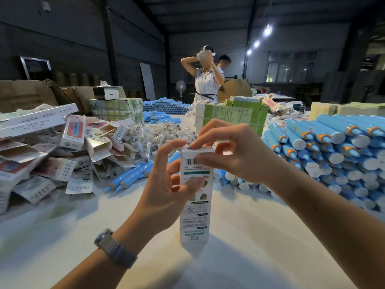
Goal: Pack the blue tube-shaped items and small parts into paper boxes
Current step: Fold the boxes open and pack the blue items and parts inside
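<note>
At centre frame in the head view, a tall white paper box stands upright on the white table, printed side facing the camera. The left hand enters from the lower left and grips the box's upper half, thumb on the printed face, fingers curled around the left edge. The right hand enters from the lower right and sits over the box top; its fingertips press on the top flap while the thumb lies against the front face near the barcode. A wristwatch is on the left wrist.

Right of frame, a large stack of blue tubes lies on the table, white ends toward the camera. A few loose blue tubes lie just left of the left hand. Left of frame is a heap of empty paper boxes. Behind the hands lies a pile of small parts in clear bags. Upper centre, a person stands with both arms raised to a headset.
</note>
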The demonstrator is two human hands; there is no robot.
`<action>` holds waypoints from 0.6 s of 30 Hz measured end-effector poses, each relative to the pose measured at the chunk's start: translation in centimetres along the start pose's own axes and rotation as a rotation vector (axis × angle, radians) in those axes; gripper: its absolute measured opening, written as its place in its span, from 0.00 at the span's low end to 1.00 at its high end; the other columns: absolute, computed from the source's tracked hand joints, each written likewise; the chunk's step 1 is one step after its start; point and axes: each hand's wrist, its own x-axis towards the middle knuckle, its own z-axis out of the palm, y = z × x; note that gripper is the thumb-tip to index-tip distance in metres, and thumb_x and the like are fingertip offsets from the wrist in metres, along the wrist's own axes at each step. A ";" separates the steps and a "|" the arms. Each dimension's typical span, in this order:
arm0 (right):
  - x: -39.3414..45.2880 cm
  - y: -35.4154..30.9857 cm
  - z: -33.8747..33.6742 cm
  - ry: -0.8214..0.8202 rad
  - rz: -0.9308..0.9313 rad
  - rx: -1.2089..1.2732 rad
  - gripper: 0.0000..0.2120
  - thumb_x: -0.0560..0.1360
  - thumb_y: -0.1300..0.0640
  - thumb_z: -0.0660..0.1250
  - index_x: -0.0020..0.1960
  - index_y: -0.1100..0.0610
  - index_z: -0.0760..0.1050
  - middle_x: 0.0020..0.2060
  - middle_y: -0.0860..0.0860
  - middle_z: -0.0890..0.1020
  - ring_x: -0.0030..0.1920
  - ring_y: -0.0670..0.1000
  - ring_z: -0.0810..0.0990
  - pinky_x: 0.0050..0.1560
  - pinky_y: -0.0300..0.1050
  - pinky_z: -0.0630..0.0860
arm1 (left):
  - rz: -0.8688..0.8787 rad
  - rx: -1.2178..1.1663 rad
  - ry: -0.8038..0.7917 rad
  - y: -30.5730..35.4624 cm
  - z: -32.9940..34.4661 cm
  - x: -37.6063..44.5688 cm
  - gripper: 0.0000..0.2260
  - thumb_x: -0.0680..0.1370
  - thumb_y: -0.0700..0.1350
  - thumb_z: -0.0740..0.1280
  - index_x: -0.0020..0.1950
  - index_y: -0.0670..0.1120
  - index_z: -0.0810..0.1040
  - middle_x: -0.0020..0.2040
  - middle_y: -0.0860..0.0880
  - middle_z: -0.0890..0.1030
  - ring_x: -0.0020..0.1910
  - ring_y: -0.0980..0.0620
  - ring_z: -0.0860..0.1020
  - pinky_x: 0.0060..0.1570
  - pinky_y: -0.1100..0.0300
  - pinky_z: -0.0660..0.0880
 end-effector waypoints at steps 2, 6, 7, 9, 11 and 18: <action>0.0 -0.3 0.0 -0.001 -0.035 -0.062 0.07 0.72 0.60 0.75 0.50 0.58 0.84 0.47 0.51 0.80 0.44 0.49 0.78 0.36 0.43 0.75 | 0.007 0.005 0.005 -0.1 0.0 0.0 0.27 0.68 0.47 0.74 0.60 0.69 0.70 0.50 0.48 0.85 0.42 0.47 0.85 0.40 0.55 0.80; 0.1 -0.8 0.3 0.041 -0.079 -0.170 0.06 0.70 0.60 0.74 0.46 0.61 0.84 0.40 0.49 0.78 0.38 0.43 0.74 0.38 0.30 0.67 | 0.014 0.002 0.011 -0.1 0.2 0.0 0.27 0.68 0.47 0.74 0.60 0.70 0.70 0.49 0.50 0.85 0.40 0.51 0.84 0.38 0.58 0.79; 0.1 -0.9 0.4 0.059 -0.084 -0.182 0.06 0.70 0.61 0.73 0.45 0.62 0.84 0.38 0.47 0.77 0.37 0.42 0.74 0.38 0.30 0.66 | 0.015 0.001 0.008 -0.1 0.3 0.0 0.28 0.68 0.47 0.74 0.60 0.70 0.70 0.49 0.50 0.85 0.39 0.51 0.84 0.38 0.58 0.79; 0.0 -0.9 0.4 0.080 -0.078 -0.164 0.05 0.69 0.61 0.74 0.43 0.62 0.84 0.35 0.44 0.75 0.35 0.42 0.73 0.37 0.30 0.66 | 0.015 0.002 -0.006 0.0 0.3 0.0 0.28 0.68 0.47 0.74 0.60 0.71 0.69 0.49 0.50 0.85 0.39 0.50 0.84 0.38 0.58 0.79; 0.1 -0.9 0.4 0.083 -0.062 -0.117 0.04 0.69 0.60 0.74 0.42 0.60 0.84 0.34 0.44 0.75 0.35 0.42 0.72 0.35 0.30 0.65 | 0.016 0.010 -0.017 0.0 0.3 0.0 0.28 0.68 0.47 0.74 0.61 0.71 0.69 0.49 0.50 0.85 0.41 0.49 0.85 0.39 0.57 0.80; 0.3 -1.4 -0.5 0.040 -0.016 -0.032 0.02 0.70 0.58 0.74 0.41 0.52 0.83 0.34 0.44 0.78 0.36 0.47 0.76 0.34 0.43 0.70 | 0.025 0.026 -0.050 0.2 0.2 0.0 0.30 0.69 0.46 0.74 0.62 0.72 0.68 0.50 0.51 0.84 0.44 0.47 0.85 0.42 0.53 0.81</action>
